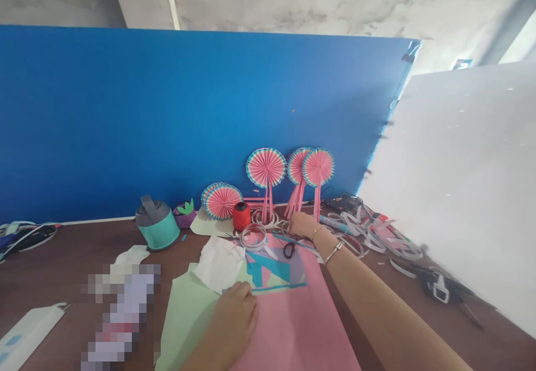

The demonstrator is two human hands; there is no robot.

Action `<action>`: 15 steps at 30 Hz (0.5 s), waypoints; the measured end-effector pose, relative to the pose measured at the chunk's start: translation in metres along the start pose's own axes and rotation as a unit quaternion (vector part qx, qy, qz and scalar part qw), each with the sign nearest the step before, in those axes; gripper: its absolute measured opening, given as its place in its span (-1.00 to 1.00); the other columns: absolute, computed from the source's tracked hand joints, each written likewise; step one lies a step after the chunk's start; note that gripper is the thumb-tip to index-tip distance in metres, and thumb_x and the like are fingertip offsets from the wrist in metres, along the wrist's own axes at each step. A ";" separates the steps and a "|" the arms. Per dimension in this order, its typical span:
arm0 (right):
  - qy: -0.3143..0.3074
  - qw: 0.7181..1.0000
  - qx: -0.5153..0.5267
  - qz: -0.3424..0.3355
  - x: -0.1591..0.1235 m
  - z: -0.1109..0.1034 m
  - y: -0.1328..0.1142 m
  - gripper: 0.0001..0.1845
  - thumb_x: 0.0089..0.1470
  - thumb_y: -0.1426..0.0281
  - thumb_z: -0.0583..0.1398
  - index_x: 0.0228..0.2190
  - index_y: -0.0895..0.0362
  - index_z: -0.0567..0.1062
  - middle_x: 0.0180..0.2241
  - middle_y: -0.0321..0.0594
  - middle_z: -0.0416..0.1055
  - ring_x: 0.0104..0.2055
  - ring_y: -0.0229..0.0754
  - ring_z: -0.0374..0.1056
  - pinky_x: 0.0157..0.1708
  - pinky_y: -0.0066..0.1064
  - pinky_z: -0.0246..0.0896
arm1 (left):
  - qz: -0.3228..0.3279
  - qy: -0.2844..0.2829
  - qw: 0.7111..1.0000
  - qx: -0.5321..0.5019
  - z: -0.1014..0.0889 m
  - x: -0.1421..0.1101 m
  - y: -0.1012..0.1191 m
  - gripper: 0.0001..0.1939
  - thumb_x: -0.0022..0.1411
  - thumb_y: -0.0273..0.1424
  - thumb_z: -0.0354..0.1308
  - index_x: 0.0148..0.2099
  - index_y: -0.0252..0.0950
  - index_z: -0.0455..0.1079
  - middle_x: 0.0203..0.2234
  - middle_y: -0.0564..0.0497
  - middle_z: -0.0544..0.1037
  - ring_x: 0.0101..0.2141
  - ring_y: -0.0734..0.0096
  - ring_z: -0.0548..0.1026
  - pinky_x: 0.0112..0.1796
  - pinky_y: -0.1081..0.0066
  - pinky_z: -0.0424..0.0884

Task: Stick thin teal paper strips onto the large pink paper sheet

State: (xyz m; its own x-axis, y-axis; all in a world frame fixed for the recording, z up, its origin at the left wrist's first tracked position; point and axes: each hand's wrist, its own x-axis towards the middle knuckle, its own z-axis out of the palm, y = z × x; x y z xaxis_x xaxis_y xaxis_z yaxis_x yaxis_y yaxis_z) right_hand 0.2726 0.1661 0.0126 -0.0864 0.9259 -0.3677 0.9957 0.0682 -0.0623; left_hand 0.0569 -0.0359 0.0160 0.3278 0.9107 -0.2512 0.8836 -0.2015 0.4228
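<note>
My right hand reaches to the back of the table, its fingers closed on the edge of a roll of tape beside the feet of the pleated paper fans. My left hand rests with curled fingers on the pink paper and green paper; whatever lies under its fingertips is hidden. Between the hands are blue paper scraps and dark scissor handles. Two more tape rolls lie close by, one being a clear roll. A crumpled white tissue sits ahead of my left hand.
Pink pleated fans lean on the blue partition. Left of them stand a red spool, a purple pot and a teal container. Paper strips and cables clutter the right side.
</note>
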 end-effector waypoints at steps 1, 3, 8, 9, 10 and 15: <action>0.000 1.000 -0.001 -0.001 0.000 0.000 -0.001 -0.65 -0.08 0.47 0.15 -0.20 0.30 0.51 -0.18 0.11 0.40 -0.05 0.00 0.36 -0.11 -0.35 0.25 | 0.000 0.001 1.000 -0.001 0.000 0.000 0.000 -0.61 0.30 -0.50 -0.23 -0.27 -0.31 0.45 -0.21 -0.05 0.41 -0.18 0.40 0.34 -0.13 0.34 0.26; 0.004 1.000 0.000 0.002 -0.001 0.002 -0.004 -0.65 -0.08 0.49 0.14 -0.20 0.31 0.51 -0.18 0.12 0.40 -0.04 0.00 0.35 -0.09 -0.32 0.24 | -0.003 0.004 1.000 0.000 0.000 -0.001 0.000 -0.61 0.30 -0.51 -0.24 -0.27 -0.31 0.45 -0.21 -0.04 0.41 -0.17 0.40 0.34 -0.13 0.34 0.26; 0.041 0.998 0.038 0.020 -0.008 -0.003 -0.008 -0.69 -0.09 0.44 0.15 -0.25 0.26 0.51 -0.17 0.04 0.40 -0.05 0.00 0.34 -0.11 -0.33 0.22 | -0.012 -0.002 1.000 -0.006 -0.002 -0.002 0.002 -0.59 0.32 -0.48 -0.25 -0.26 -0.31 0.45 -0.21 -0.04 0.40 -0.15 0.38 0.34 -0.11 0.33 0.26; 0.055 0.997 0.051 0.027 -0.010 -0.007 -0.007 -0.69 -0.09 0.42 0.15 -0.25 0.25 0.51 -0.17 0.03 0.40 -0.07 -0.01 0.34 -0.13 -0.36 0.21 | -0.012 -0.004 1.000 -0.007 -0.003 -0.002 0.002 -0.59 0.32 -0.48 -0.26 -0.26 -0.31 0.45 -0.21 -0.05 0.40 -0.15 0.37 0.34 -0.11 0.32 0.26; 0.071 0.995 0.065 0.034 -0.013 -0.012 -0.006 -0.69 -0.09 0.42 0.14 -0.25 0.25 0.50 -0.18 0.01 0.40 -0.08 -0.04 0.34 -0.15 -0.39 0.20 | -0.010 -0.005 1.000 -0.005 -0.004 -0.003 0.003 -0.58 0.32 -0.48 -0.27 -0.27 -0.31 0.45 -0.20 -0.05 0.40 -0.15 0.37 0.34 -0.11 0.32 0.26; 0.140 0.977 0.153 0.047 -0.034 -0.040 -0.001 -0.72 -0.09 0.44 0.11 -0.29 0.24 0.50 -0.23 -0.09 0.41 -0.16 -0.21 0.32 -0.27 -0.54 0.10 | -0.021 0.003 1.000 0.016 -0.005 -0.004 0.003 -0.54 0.31 -0.49 -0.29 -0.28 -0.34 0.47 -0.24 -0.08 0.43 -0.18 0.33 0.36 -0.11 0.26 0.24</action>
State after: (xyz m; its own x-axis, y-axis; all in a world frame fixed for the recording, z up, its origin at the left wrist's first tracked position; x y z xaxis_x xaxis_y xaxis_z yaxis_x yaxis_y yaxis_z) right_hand 0.2758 0.1491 0.0619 0.0604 0.9911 -0.1189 0.9388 -0.0969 -0.3307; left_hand 0.0565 -0.0388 0.0226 0.2878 0.9209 -0.2628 0.9067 -0.1736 0.3844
